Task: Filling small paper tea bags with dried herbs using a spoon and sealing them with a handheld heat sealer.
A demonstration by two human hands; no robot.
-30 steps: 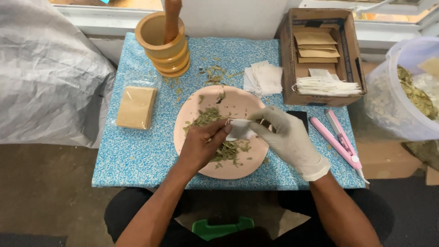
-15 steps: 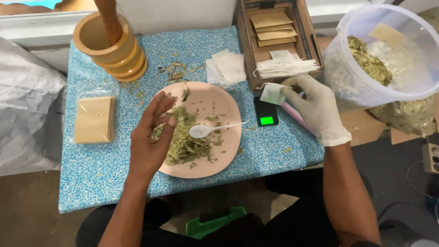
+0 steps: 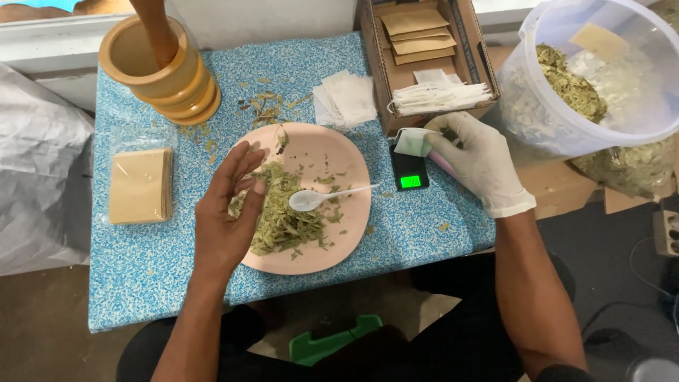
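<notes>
Your gloved right hand pinches a small filled white sachet above the pocket scale, right of the pink plate; it looks light, soft and tearable, so grip its edge; your left hand hovers open, empty, over the leaves.

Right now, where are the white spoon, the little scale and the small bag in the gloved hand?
white spoon [image 3: 308,201], head view, on its bowl.
little scale [image 3: 410,172], head view, on its dark top.
small bag [image 3: 411,141], head view, on its middle.
</notes>
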